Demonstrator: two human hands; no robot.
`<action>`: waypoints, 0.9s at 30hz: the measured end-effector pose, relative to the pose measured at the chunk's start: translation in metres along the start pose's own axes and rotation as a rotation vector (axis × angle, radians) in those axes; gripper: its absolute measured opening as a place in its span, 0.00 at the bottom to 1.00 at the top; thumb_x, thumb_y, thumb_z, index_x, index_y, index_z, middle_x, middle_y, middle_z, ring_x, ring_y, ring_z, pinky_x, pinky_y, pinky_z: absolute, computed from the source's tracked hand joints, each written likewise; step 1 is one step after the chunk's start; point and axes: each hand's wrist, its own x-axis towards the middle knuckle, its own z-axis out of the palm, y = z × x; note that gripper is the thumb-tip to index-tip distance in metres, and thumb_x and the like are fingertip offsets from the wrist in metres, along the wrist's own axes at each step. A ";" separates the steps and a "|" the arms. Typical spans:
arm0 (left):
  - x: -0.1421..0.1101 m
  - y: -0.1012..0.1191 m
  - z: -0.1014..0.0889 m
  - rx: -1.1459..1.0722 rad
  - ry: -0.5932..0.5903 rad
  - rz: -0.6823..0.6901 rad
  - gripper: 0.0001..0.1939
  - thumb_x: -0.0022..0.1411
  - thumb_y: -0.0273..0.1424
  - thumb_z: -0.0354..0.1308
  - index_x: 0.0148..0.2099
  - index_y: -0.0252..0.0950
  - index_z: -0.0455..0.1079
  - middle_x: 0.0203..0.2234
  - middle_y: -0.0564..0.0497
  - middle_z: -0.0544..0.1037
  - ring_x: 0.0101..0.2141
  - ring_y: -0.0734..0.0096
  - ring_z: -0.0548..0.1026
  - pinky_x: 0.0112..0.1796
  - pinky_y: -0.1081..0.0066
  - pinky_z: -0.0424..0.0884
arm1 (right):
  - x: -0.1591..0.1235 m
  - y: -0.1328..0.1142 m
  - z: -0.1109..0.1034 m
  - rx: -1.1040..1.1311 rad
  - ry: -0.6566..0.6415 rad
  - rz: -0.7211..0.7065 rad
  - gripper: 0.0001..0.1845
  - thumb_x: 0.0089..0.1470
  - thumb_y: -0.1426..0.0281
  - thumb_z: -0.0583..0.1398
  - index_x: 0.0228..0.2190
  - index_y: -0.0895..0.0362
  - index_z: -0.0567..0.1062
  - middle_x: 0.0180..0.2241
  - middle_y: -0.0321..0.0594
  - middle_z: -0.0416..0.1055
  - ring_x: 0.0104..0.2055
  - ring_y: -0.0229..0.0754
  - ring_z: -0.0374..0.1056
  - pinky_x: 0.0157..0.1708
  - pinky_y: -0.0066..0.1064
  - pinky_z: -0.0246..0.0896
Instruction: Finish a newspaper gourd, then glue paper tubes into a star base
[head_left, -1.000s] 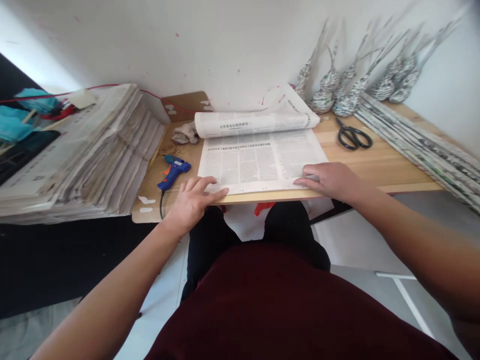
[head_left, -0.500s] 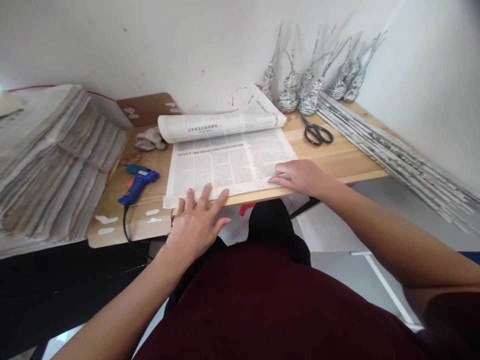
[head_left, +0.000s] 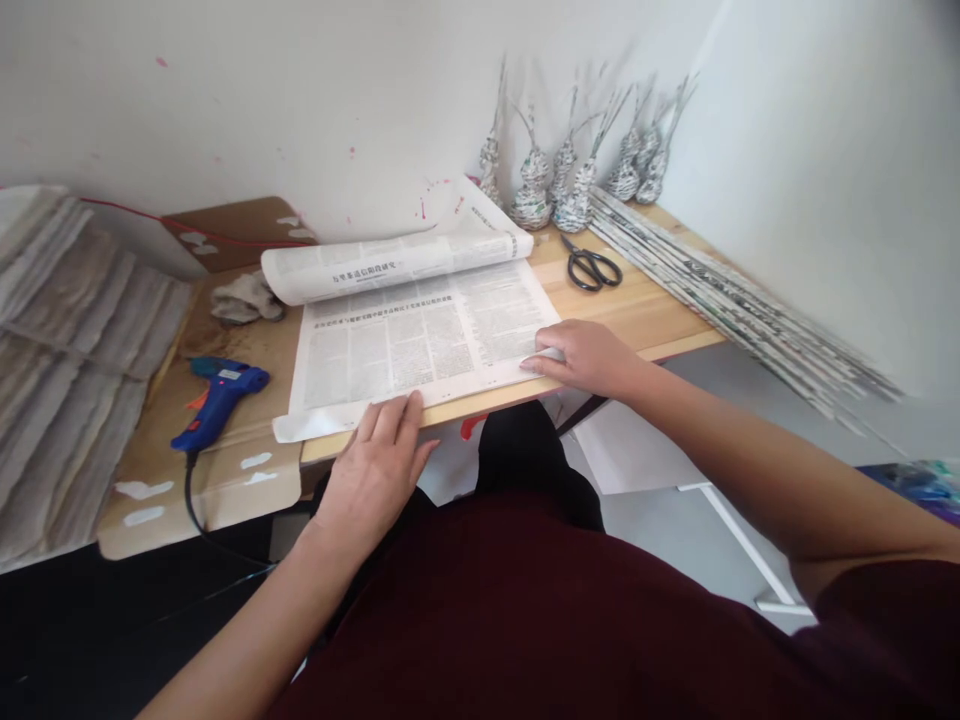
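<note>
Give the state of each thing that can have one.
Newspaper: far end curled, near part flat
Left hand: open, on newspaper's near edge
Right hand: curled at same edge
Scissors: apparently closed
Glue gun: lying
Paper gourds: upright
Paper sticks: lying
Paper stack: piled
Cloth item: crumpled

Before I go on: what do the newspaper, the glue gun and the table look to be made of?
Newspaper: thin, matt printed paper, judging by the text columns and the loosely curled far end.
Glue gun: probably hard plastic, from its smooth, evenly blue body.
Table: pale wood with streaky grain, though a wood-look laminate is possible.
</note>
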 end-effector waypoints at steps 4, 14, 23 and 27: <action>0.009 0.011 0.001 0.093 -0.034 -0.012 0.33 0.68 0.45 0.50 0.71 0.41 0.51 0.45 0.37 0.72 0.48 0.42 0.68 0.46 0.51 0.72 | -0.008 0.003 0.001 0.040 0.065 0.043 0.19 0.59 0.53 0.57 0.28 0.55 0.69 0.28 0.41 0.70 0.33 0.44 0.63 0.31 0.32 0.47; 0.024 0.028 -0.002 0.064 -0.016 0.045 0.30 0.66 0.39 0.57 0.67 0.41 0.58 0.54 0.34 0.68 0.57 0.41 0.65 0.56 0.41 0.65 | -0.021 0.007 -0.005 0.080 0.148 0.274 0.20 0.56 0.54 0.58 0.22 0.55 0.66 0.22 0.37 0.65 0.28 0.42 0.58 0.29 0.33 0.44; 0.030 0.042 0.008 0.164 -0.051 0.086 0.34 0.69 0.39 0.52 0.70 0.28 0.53 0.52 0.32 0.70 0.57 0.42 0.66 0.58 0.42 0.61 | -0.032 0.008 0.007 0.049 0.340 0.303 0.23 0.54 0.58 0.62 0.18 0.54 0.59 0.20 0.32 0.62 0.25 0.37 0.53 0.35 0.34 0.49; 0.034 0.052 0.003 0.187 -0.085 0.062 0.38 0.66 0.41 0.57 0.73 0.45 0.47 0.51 0.35 0.71 0.56 0.40 0.67 0.55 0.37 0.62 | -0.034 0.010 0.013 -0.009 0.371 0.312 0.21 0.55 0.58 0.61 0.20 0.54 0.60 0.22 0.34 0.64 0.27 0.39 0.55 0.37 0.35 0.49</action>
